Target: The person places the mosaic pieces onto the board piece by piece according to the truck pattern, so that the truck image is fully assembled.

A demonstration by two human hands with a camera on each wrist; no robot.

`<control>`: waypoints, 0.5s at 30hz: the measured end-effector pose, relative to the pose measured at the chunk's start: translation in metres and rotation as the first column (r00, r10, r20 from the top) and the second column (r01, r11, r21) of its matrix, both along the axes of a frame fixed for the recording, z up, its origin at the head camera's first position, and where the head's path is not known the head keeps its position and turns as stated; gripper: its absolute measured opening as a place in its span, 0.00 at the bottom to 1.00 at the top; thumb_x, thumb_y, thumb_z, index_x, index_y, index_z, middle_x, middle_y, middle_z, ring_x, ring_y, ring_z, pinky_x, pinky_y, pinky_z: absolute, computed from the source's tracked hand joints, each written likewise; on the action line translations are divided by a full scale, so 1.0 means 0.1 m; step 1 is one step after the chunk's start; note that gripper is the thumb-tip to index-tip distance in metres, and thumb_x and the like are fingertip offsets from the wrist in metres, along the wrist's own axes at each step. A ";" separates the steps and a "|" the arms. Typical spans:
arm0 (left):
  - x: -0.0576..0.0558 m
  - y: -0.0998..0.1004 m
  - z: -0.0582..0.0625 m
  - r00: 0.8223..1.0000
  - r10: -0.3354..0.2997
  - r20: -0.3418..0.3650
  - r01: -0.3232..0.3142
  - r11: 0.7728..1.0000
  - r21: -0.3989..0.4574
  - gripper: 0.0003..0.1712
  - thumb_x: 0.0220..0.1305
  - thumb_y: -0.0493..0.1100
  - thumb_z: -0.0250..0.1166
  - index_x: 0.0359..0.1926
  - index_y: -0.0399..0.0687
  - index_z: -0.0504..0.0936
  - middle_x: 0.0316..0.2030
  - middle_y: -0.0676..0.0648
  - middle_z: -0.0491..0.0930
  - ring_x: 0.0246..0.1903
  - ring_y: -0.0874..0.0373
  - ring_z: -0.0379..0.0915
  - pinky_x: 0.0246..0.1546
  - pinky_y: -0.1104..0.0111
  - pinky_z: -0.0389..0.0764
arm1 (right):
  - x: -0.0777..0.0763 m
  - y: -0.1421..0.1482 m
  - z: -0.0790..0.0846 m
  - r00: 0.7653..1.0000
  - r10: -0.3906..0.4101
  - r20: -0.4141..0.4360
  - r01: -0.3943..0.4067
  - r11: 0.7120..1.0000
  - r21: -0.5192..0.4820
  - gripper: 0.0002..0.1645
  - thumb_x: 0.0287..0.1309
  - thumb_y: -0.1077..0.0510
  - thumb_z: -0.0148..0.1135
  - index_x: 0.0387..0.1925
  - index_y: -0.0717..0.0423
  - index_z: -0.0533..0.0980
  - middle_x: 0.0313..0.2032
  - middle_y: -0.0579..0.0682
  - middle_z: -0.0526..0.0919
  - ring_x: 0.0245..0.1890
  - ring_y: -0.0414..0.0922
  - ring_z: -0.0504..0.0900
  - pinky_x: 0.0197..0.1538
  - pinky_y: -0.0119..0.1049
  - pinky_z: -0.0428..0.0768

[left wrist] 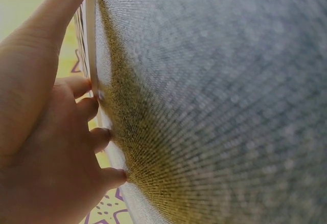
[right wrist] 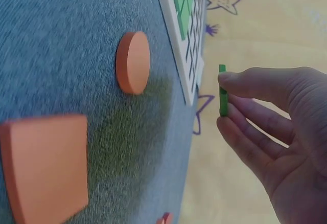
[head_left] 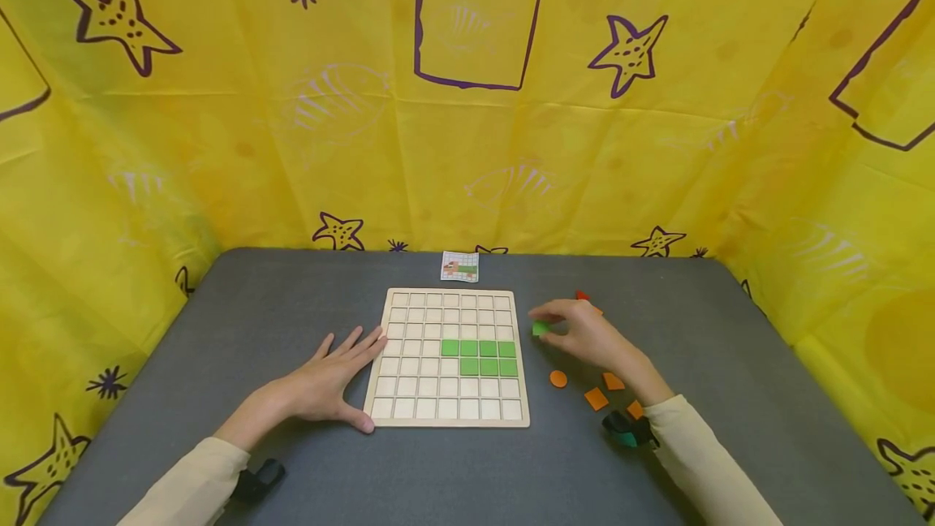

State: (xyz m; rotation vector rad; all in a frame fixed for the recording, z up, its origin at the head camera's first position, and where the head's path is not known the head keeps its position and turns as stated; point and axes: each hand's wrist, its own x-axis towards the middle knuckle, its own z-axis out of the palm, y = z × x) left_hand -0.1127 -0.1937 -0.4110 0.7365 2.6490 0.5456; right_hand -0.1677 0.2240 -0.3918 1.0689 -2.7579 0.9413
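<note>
A wooden grid board (head_left: pixel 416 410) lies mid-table, with several green square tiles (head_left: pixel 489 366) set in two rows at its right side. My left hand (head_left: pixel 330 376) is spread along the board's left edge, fingertips and thumb touching the frame; the left wrist view shows that hand (left wrist: pixel 56 147) against the board's edge. Right of the board, my right hand (head_left: pixel 588 335) pinches a green tile (head_left: pixel 540 328) above the table. In the right wrist view the green tile (right wrist: pixel 223 91) stands edge-on between the thumb and fingers of the right hand (right wrist: pixel 286 127).
An orange round tile (head_left: pixel 558 379), an orange square tile (head_left: pixel 596 399) and other orange pieces (head_left: pixel 613 381) lie right of the board. Behind the right hand is a red piece (head_left: pixel 582 295). A small pattern card (head_left: pixel 459 266) lies beyond the board. Yellow cloth (head_left: pixel 467 144) surrounds the table.
</note>
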 end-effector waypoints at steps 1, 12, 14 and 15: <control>0.00 0.00 0.00 1.000 -0.001 0.000 0.001 1.000 0.000 0.73 0.38 0.74 0.72 0.77 0.43 0.49 0.77 0.43 0.41 0.74 0.36 0.33 0.66 0.34 0.33 | 0.00 -0.01 0.00 1.000 -0.001 0.002 0.001 1.000 0.003 0.21 0.51 0.70 0.71 0.49 0.67 0.81 0.44 0.57 0.86 0.43 0.50 0.85 0.48 0.46 0.82; 0.00 0.00 -0.02 1.000 -0.009 -0.004 0.009 1.000 0.004 0.74 0.38 0.74 0.72 0.77 0.43 0.48 0.77 0.43 0.41 0.75 0.37 0.33 0.66 0.34 0.33 | 0.03 -0.18 0.00 1.000 0.019 -0.003 -0.019 0.999 0.037 0.19 0.52 0.67 0.71 0.49 0.64 0.81 0.44 0.54 0.86 0.43 0.49 0.84 0.47 0.42 0.82; 0.00 -0.01 -0.02 1.000 -0.008 -0.004 0.008 1.000 0.004 0.74 0.38 0.74 0.72 0.77 0.43 0.48 0.77 0.43 0.41 0.75 0.37 0.33 0.66 0.34 0.33 | 0.03 -0.22 -0.02 1.000 0.029 -0.001 -0.029 0.999 0.041 0.20 0.53 0.67 0.71 0.49 0.63 0.82 0.45 0.54 0.86 0.43 0.48 0.84 0.47 0.41 0.82; 0.00 0.00 -0.02 1.000 -0.008 -0.003 0.008 1.000 0.003 0.74 0.38 0.74 0.72 0.77 0.43 0.48 0.77 0.43 0.41 0.75 0.37 0.33 0.66 0.34 0.33 | 0.02 -0.25 -0.02 0.999 0.034 -0.001 -0.034 0.999 0.042 0.20 0.53 0.67 0.71 0.49 0.63 0.82 0.45 0.54 0.86 0.43 0.48 0.84 0.47 0.41 0.82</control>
